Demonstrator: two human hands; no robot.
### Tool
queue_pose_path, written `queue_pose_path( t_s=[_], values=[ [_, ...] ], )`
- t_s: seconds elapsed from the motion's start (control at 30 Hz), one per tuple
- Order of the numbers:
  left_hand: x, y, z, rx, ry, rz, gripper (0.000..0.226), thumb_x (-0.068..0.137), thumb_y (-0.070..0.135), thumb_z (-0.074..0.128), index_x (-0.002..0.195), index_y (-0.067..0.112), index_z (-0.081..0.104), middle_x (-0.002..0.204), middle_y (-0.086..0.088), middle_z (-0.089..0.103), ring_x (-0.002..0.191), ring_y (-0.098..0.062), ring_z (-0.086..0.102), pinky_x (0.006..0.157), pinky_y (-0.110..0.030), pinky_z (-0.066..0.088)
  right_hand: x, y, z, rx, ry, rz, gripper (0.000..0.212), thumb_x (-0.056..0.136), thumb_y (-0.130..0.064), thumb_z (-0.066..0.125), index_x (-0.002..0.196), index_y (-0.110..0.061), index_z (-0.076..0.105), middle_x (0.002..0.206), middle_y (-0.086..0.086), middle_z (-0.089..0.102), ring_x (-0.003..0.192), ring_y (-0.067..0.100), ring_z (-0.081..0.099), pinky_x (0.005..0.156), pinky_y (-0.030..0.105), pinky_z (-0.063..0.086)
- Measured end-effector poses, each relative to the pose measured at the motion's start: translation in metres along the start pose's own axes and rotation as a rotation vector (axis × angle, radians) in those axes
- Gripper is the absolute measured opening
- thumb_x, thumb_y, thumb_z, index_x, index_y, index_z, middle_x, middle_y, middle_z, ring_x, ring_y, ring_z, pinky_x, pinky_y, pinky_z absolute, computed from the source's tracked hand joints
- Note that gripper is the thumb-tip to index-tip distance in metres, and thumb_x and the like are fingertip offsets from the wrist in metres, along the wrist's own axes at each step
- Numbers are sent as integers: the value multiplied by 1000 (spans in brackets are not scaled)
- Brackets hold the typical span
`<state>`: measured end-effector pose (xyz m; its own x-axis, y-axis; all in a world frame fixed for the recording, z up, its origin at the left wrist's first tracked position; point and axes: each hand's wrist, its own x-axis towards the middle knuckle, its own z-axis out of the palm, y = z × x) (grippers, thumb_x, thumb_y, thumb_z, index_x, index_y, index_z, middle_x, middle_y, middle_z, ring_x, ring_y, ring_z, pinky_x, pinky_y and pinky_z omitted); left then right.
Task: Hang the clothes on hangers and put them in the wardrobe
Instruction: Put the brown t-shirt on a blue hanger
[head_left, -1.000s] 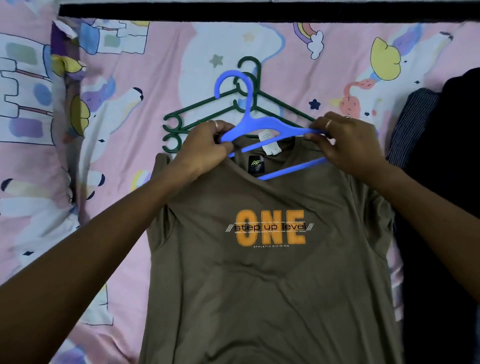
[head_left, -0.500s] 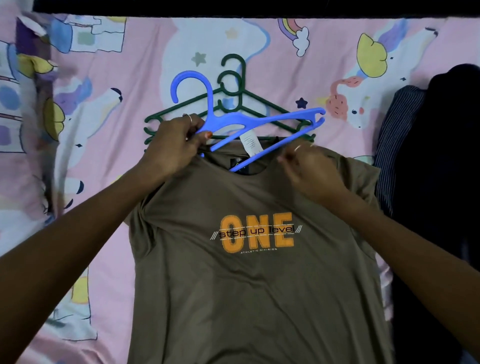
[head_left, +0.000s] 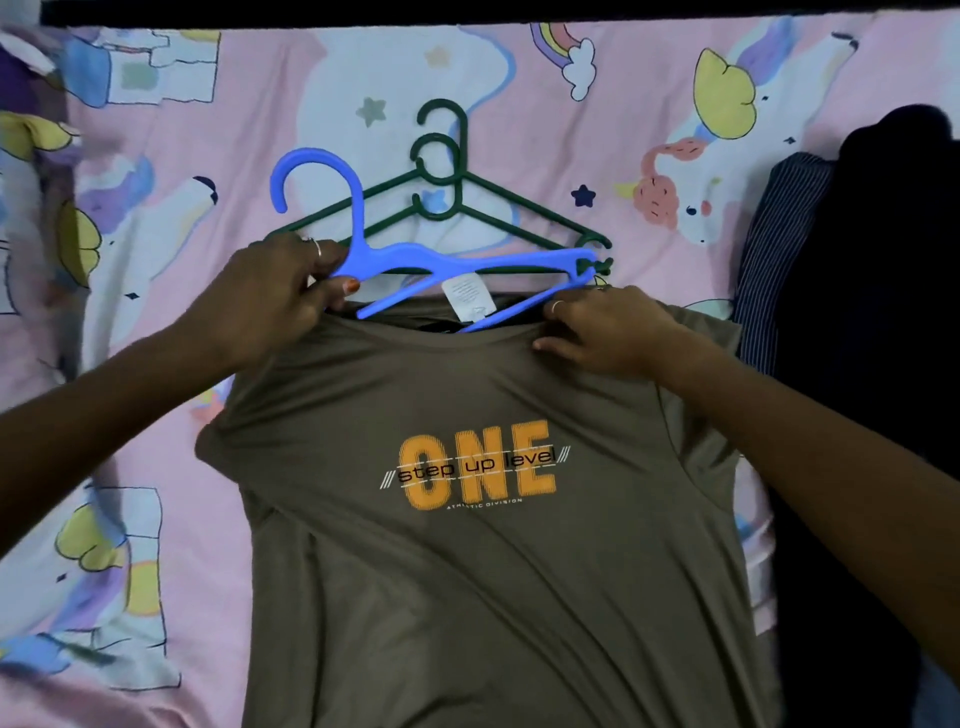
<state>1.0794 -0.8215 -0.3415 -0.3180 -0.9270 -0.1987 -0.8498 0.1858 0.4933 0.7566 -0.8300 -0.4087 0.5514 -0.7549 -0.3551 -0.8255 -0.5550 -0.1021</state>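
Looking down over a bed, we see a brown T-shirt (head_left: 488, 545) printed with "ONE step up level" lying face up on a pink cartoon bedsheet (head_left: 171, 415), its collar toward 12 o'clock and its hem running off the frame at 6 o'clock. A blue hanger (head_left: 441, 260) lies tilted across the neckline, hook up at 10 o'clock, its lower bar slipping into the collar opening beside the white neck label (head_left: 465, 296). Our left hand (head_left: 270, 301) has a closed grip on the hanger where the hook stem meets the shoulder, thumb and fingers pinching the plastic and part of the collar edge; a ring shows on one finger. Our right hand (head_left: 608, 327) sits at the 3 o'clock side of the collar, fingers curled and pinching the shirt's fabric just beside the hanger's far end. Just beyond the blue hanger, toward 12 o'clock, two dark green hangers (head_left: 441, 176) lie stacked on the sheet, hooks overlapping. At 3 o'clock, along the frame's edge, a pile of dark clothes (head_left: 857, 312) rests on the bed, a striped piece among them, touching the shirt's sleeve.
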Motion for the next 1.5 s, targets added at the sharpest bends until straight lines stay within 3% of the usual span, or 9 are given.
queue_pose_path(
  t_s=[0.3, 0.4, 0.53, 0.67, 0.93, 1.13, 1.33, 1.43, 1.5],
  values=[
    [-11, -17, -8, 135, -66, 74, 11, 90, 11, 61, 80, 12, 58, 63, 7, 46, 69, -21, 37, 65, -36, 31, -16, 23, -5, 296, -83, 60, 38, 92, -34, 60, 128, -23, 57, 125, 0, 59, 110, 22, 54, 85, 31, 39],
    [-16, -23, -11, 176, -104, 107, 12, 89, 10, 64, 79, 8, 59, 66, -3, 47, 68, -26, 40, 65, -38, 36, -20, 29, -4, 370, -42, 56, 34, 90, -30, 64, 122, -21, 62, 113, 1, 64, 93, 19, 56, 80, 30, 39],
    [-16, -20, -12, 136, -162, 112, 28, 90, 25, 62, 70, 32, 44, 65, 4, 47, 69, -27, 44, 68, -42, 43, -20, 31, -4, 413, -5, 16, 28, 86, -27, 70, 109, -12, 68, 97, 6, 68, 82, 21, 58, 73, 28, 40],
    [-16, -16, -6, 235, -243, 76, 4, 91, 30, 60, 90, 29, 57, 82, -8, 52, 76, -33, 52, 76, -42, 45, -13, 31, -14, 376, 85, -43, 24, 83, -26, 72, 96, -6, 68, 86, 10, 69, 75, 24, 59, 69, 27, 39],
    [-3, 5, 14, 180, 31, -22, 28, 92, 18, 59, 118, 7, 64, 97, -22, 67, 94, -41, 59, 77, -37, 41, -20, -18, -36, 305, 167, -168, 14, 85, -23, 64, 93, -11, 65, 91, 8, 64, 88, 27, 58, 70, 32, 43],
    [0, 19, 19, 8, 184, -98, 23, 92, 15, 61, 112, 5, 65, 100, -18, 68, 93, -33, 59, 78, -30, 39, -40, -51, -11, 156, 64, -343, 43, 89, -28, 61, 130, -19, 54, 134, 5, 49, 95, 32, 62, 78, 41, 51],
    [-8, 39, 13, -72, 274, -47, 23, 90, 16, 64, 110, 5, 66, 101, -13, 69, 89, -24, 59, 76, -25, 38, -24, -36, -19, 179, 396, -53, 59, 86, -39, 62, 136, -11, 45, 137, 15, 47, 110, 39, 57, 87, 47, 44],
    [-19, 50, 8, -77, 312, -13, 20, 88, 15, 66, 106, 5, 68, 94, -11, 69, 82, -23, 58, 70, -20, 35, -14, -30, -29, 378, 320, 38, 62, 86, -45, 65, 137, -16, 45, 134, 8, 52, 120, 30, 52, 97, 45, 39],
    [-29, 58, 2, -122, 339, 3, 21, 86, 11, 68, 106, 6, 69, 92, -1, 68, 81, -16, 58, 70, -11, 39, -14, -34, -29, 499, 290, 32, 43, 90, -39, 63, 123, -12, 57, 114, 10, 63, 104, 28, 60, 88, 39, 45]
  ],
)
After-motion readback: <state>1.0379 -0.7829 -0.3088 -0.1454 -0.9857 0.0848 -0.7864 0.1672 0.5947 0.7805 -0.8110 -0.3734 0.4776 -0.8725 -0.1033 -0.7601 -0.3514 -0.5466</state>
